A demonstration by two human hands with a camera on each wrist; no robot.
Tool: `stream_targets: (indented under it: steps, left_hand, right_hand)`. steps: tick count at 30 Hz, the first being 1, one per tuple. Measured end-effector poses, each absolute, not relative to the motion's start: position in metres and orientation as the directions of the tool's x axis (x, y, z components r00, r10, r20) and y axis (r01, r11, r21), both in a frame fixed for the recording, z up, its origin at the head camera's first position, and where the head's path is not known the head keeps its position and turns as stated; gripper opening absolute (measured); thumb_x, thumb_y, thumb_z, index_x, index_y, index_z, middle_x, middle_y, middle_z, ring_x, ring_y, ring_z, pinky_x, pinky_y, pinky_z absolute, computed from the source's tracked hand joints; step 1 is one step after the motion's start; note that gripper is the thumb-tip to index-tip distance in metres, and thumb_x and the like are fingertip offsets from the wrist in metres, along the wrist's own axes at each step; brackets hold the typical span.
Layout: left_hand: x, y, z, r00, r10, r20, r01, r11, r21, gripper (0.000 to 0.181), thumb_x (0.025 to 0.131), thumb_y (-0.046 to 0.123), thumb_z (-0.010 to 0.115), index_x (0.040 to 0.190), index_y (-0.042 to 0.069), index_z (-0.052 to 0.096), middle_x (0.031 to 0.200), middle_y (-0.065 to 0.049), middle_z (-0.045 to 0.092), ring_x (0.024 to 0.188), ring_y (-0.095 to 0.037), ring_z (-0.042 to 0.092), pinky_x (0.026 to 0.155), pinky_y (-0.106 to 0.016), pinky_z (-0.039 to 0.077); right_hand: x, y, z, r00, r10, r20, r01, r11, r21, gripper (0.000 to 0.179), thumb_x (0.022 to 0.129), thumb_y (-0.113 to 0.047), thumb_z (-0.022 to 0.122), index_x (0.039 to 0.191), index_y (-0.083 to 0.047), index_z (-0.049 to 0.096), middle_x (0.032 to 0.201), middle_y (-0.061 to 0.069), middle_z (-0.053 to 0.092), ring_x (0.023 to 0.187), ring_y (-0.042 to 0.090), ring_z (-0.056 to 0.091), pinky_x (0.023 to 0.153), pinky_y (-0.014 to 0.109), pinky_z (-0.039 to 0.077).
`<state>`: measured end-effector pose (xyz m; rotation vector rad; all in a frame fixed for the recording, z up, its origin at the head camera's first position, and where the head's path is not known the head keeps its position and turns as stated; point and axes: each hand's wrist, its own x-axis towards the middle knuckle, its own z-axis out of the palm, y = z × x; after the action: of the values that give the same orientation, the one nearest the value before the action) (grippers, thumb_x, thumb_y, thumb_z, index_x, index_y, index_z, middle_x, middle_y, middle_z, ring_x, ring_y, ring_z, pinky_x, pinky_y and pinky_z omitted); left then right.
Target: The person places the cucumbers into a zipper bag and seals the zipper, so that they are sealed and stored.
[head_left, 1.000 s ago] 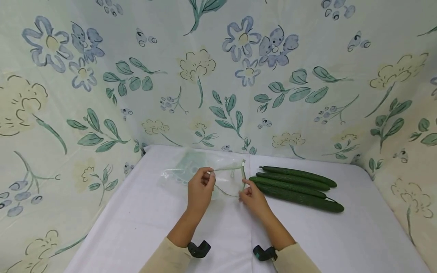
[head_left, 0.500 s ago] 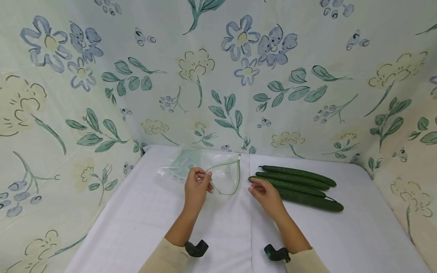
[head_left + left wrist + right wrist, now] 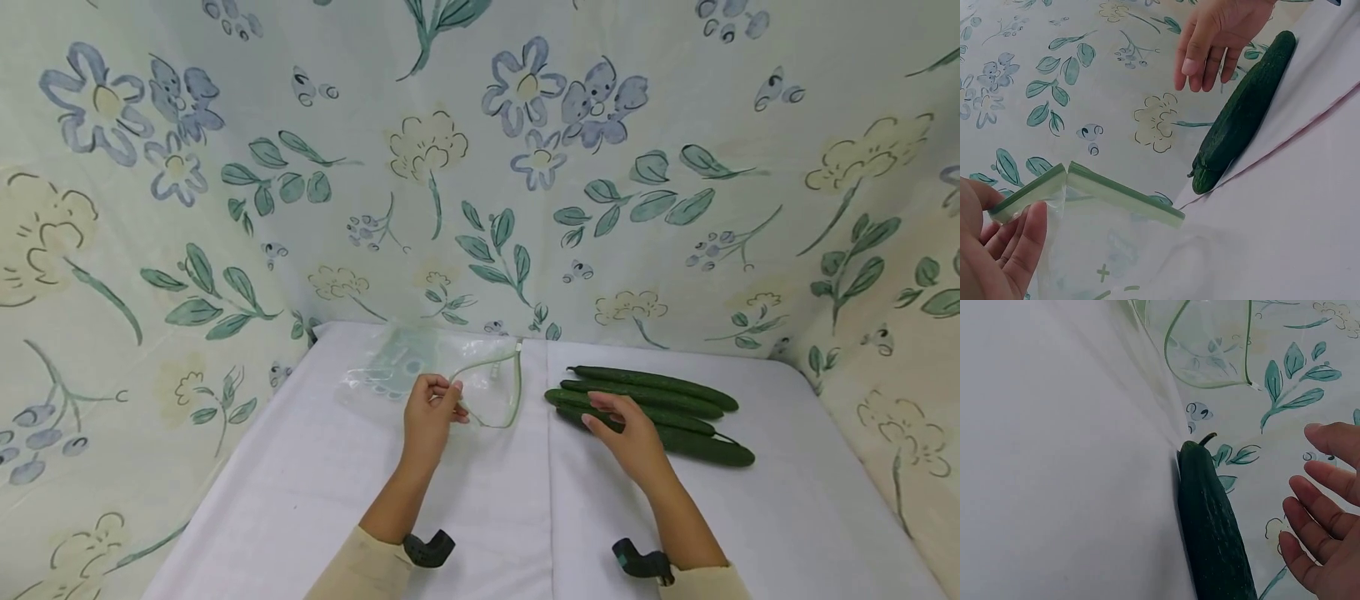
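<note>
A clear zip bag with a pale green print lies at the left middle of the table, its green-edged mouth spread into a wide loop. My left hand pinches the near left side of that mouth; the left wrist view shows thumb and fingers on the green zip strip. Over the left half of several long dark green cucumbers hovers my right hand, fingers loosely spread and holding nothing. In the right wrist view one cucumber lies beside the right hand, with a gap between them.
A white cloth covers the table, with a seam or fold running down its middle. Floral fabric hangs behind and at both sides. Each wrist bears a black camera mount.
My right hand has let go of the bag's mouth and moved right, over the cucumbers. The left hand keeps its pinch and has shifted slightly left; the mouth loop has become rounder.
</note>
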<state>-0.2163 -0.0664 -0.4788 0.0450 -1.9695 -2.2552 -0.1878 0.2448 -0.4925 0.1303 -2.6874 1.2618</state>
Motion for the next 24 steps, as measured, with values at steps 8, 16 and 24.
stream_targets:
  steps: [8, 16, 24]
  left_hand:
    - [-0.218, -0.069, -0.48, -0.986, -0.142, 0.084, 0.104, -0.14, 0.985, 0.026, 0.099, 0.02, 0.067, 0.107, 0.001, 0.052, 0.09, -0.008, 0.058, 0.067, -0.019, 0.066, 0.063, -0.033, 0.065]
    - [-0.22, -0.068, -0.481, -0.987, -0.136, 0.083, 0.104, -0.149, 0.983, 0.023, 0.099, 0.018, 0.067, 0.106, 0.001, 0.054, 0.088, -0.006, 0.058, 0.067, -0.018, 0.065, 0.062, -0.031, 0.065]
    - [-0.221, -0.069, -0.479, -0.987, -0.135, 0.092, 0.111, -0.147, 0.983, 0.024, 0.099, 0.02, 0.068, 0.105, 0.001, 0.054, 0.088, -0.007, 0.057, 0.067, -0.018, 0.064, 0.061, -0.029, 0.064]
  right_hand:
    - [-0.183, 0.27, -0.488, -0.988, 0.022, 0.15, -0.099, 0.652, -0.752, 0.056, 0.098, -0.041, 0.067, 0.143, -0.01, 0.055, 0.14, 0.014, 0.055, 0.132, 0.036, 0.049, 0.113, 0.057, 0.04]
    - [-0.178, 0.292, -0.486, -0.991, 0.054, 0.122, -0.055, 0.666, -0.743, 0.06, 0.098, -0.046, 0.064, 0.145, -0.011, 0.052, 0.145, 0.018, 0.049, 0.137, 0.042, 0.042, 0.112, 0.064, 0.037]
    - [-0.168, 0.321, -0.49, -0.993, 0.096, 0.07, 0.018, 0.703, -0.711, 0.063, 0.099, -0.046, 0.063, 0.148, -0.008, 0.049, 0.15, 0.024, 0.041, 0.139, 0.052, 0.036, 0.103, 0.075, 0.036]
